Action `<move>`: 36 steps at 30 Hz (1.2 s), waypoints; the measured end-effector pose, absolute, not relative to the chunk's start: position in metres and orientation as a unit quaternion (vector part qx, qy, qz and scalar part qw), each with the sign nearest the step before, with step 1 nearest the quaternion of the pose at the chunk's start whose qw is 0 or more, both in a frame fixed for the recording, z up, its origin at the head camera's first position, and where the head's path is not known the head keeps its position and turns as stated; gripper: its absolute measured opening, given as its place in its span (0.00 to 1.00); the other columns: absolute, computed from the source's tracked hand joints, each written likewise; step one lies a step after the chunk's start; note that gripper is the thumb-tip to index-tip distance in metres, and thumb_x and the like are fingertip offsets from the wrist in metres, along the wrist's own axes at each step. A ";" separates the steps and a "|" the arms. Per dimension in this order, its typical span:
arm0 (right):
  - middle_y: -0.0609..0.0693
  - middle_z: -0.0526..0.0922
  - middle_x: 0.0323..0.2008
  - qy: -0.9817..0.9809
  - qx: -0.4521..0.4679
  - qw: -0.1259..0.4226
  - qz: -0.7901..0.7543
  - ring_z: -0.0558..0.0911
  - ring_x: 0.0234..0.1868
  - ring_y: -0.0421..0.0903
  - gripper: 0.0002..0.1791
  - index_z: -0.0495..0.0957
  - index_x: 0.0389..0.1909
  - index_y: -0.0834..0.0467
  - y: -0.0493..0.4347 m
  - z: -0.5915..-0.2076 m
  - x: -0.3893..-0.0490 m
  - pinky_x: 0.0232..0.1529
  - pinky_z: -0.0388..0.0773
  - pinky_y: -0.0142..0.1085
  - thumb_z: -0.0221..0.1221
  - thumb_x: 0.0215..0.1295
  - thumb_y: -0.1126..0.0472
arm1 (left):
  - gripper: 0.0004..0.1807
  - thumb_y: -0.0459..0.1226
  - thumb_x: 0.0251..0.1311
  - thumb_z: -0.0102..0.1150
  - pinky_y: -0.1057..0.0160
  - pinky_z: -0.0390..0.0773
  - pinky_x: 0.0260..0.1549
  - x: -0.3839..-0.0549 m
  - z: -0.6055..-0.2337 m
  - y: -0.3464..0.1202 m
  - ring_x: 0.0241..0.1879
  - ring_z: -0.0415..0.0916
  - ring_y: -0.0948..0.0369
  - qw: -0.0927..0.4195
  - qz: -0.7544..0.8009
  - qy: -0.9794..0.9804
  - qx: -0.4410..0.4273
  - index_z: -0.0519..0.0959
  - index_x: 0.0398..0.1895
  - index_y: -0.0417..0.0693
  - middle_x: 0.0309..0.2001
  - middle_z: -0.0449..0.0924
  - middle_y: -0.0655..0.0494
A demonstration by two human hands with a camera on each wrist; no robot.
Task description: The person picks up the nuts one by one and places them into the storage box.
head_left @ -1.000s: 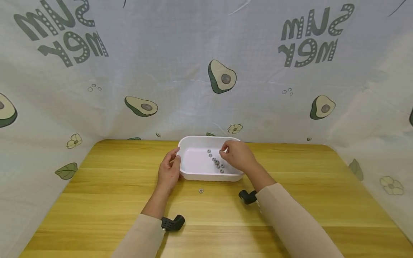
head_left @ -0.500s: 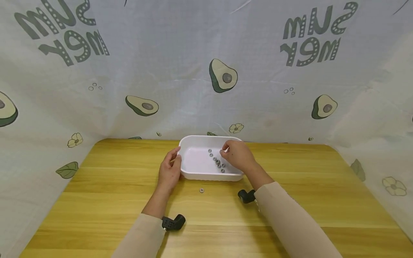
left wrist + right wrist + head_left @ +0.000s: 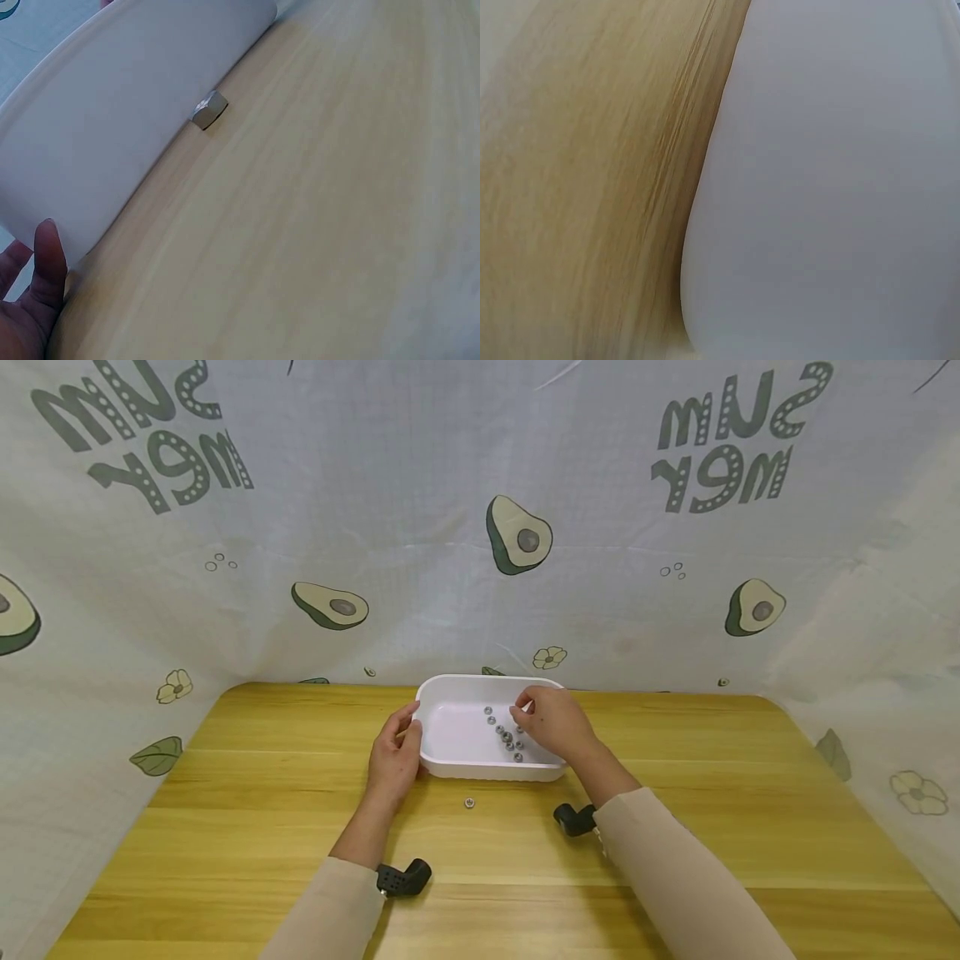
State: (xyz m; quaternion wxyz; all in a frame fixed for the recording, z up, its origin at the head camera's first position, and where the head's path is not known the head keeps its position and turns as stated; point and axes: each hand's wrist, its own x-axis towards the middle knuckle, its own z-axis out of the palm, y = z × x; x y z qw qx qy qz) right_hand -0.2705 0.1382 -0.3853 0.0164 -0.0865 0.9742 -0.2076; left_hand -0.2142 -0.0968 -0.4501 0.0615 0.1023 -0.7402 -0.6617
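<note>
A shallow white plastic tray (image 3: 450, 768) sits at the table's far middle with several small metal hex nuts (image 3: 507, 737) inside. My left hand (image 3: 393, 760) holds the tray's left end, fingertips at the rim; in the left wrist view one finger (image 3: 49, 255) lies against its outer wall. My right hand (image 3: 555, 720) hovers over the right half of the tray, thumb and forefinger close together. A nut (image 3: 520, 729) lies just under those fingertips, and no nut shows between them. One more nut (image 3: 469, 803) lies on the table before the tray.
The wooden table (image 3: 300, 827) extends to both sides and in front of the tray. A white cloth (image 3: 420, 610) with avocado prints hangs right behind the tray. The right wrist view shows only tray wall (image 3: 825, 180) and tabletop (image 3: 570, 180).
A nut has come down from my right fingertips into the tray and now shows below them. The right hand has barely moved; the left hand and tray stay in place.
</note>
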 end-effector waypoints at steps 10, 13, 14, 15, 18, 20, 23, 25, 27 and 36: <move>0.49 0.82 0.30 0.963 -0.099 0.011 -0.250 0.76 0.31 0.46 0.09 0.84 0.42 0.53 0.134 -0.379 -0.257 0.31 0.73 0.34 0.62 0.71 0.53 | 0.22 0.46 0.76 0.47 0.66 0.80 0.27 -0.214 -0.450 -0.097 0.48 0.77 0.51 0.060 -0.661 -0.741 0.101 0.73 0.70 0.65 0.65 0.74 0.48; 0.48 0.81 0.29 0.957 -0.112 0.013 -0.266 0.76 0.29 0.45 0.08 0.84 0.42 0.53 0.130 -0.375 -0.249 0.30 0.73 0.34 0.62 0.71 0.53 | 0.22 0.46 0.76 0.47 0.66 0.80 0.27 -0.214 -0.450 -0.097 0.49 0.77 0.50 0.059 -0.659 -0.743 0.101 0.73 0.70 0.65 0.65 0.74 0.48; 0.47 0.81 0.28 0.956 -0.118 0.014 -0.269 0.75 0.28 0.45 0.08 0.84 0.41 0.53 0.128 -0.374 -0.247 0.29 0.72 0.34 0.62 0.71 0.53 | 0.22 0.47 0.76 0.47 0.66 0.80 0.28 -0.214 -0.449 -0.097 0.49 0.77 0.50 0.059 -0.659 -0.743 0.101 0.73 0.70 0.65 0.65 0.74 0.48; 0.47 0.81 0.28 0.955 -0.124 0.015 -0.271 0.75 0.28 0.44 0.08 0.84 0.41 0.53 0.127 -0.372 -0.244 0.29 0.72 0.33 0.62 0.70 0.53 | 0.22 0.47 0.76 0.47 0.66 0.80 0.28 -0.214 -0.449 -0.097 0.49 0.77 0.50 0.059 -0.659 -0.743 0.101 0.73 0.70 0.65 0.65 0.74 0.48; 0.46 0.81 0.27 0.950 -0.141 0.019 -0.278 0.75 0.26 0.43 0.08 0.84 0.41 0.52 0.122 -0.368 -0.234 0.28 0.72 0.33 0.62 0.71 0.53 | 0.22 0.47 0.76 0.47 0.66 0.80 0.28 -0.214 -0.449 -0.097 0.49 0.77 0.51 0.058 -0.659 -0.743 0.103 0.73 0.70 0.65 0.65 0.74 0.47; 0.45 0.82 0.27 0.947 -0.153 0.016 -0.281 0.75 0.26 0.43 0.08 0.85 0.41 0.52 0.120 -0.366 -0.228 0.28 0.73 0.33 0.62 0.71 0.53 | 0.22 0.47 0.76 0.48 0.66 0.80 0.28 -0.214 -0.449 -0.097 0.49 0.77 0.51 0.057 -0.659 -0.742 0.104 0.73 0.70 0.66 0.65 0.74 0.48; 0.44 0.82 0.26 0.945 -0.168 0.010 -0.281 0.74 0.27 0.42 0.07 0.85 0.40 0.52 0.116 -0.365 -0.219 0.30 0.73 0.33 0.62 0.70 0.54 | 0.22 0.47 0.76 0.48 0.66 0.80 0.27 -0.215 -0.450 -0.097 0.47 0.77 0.52 0.058 -0.661 -0.741 0.104 0.73 0.70 0.66 0.64 0.74 0.48; 0.43 0.81 0.25 0.944 -0.177 0.007 -0.280 0.74 0.27 0.41 0.06 0.85 0.39 0.51 0.114 -0.365 -0.213 0.30 0.73 0.32 0.63 0.70 0.54 | 0.22 0.47 0.76 0.47 0.66 0.79 0.27 -0.215 -0.450 -0.097 0.46 0.77 0.52 0.059 -0.662 -0.740 0.101 0.73 0.70 0.65 0.64 0.75 0.48; 0.42 0.80 0.24 0.942 -0.182 0.009 -0.282 0.74 0.26 0.41 0.05 0.85 0.37 0.51 0.113 -0.366 -0.207 0.29 0.73 0.32 0.64 0.69 0.54 | 0.22 0.46 0.76 0.47 0.66 0.79 0.27 -0.215 -0.450 -0.097 0.46 0.77 0.52 0.060 -0.663 -0.739 0.098 0.73 0.70 0.65 0.64 0.75 0.48; 0.39 0.78 0.21 0.933 -0.194 0.031 -0.302 0.73 0.24 0.39 0.04 0.85 0.33 0.49 0.106 -0.373 -0.188 0.29 0.72 0.30 0.66 0.67 0.55 | 0.22 0.47 0.75 0.48 0.66 0.79 0.27 -0.215 -0.450 -0.097 0.48 0.77 0.51 0.060 -0.663 -0.739 0.104 0.73 0.70 0.65 0.64 0.74 0.47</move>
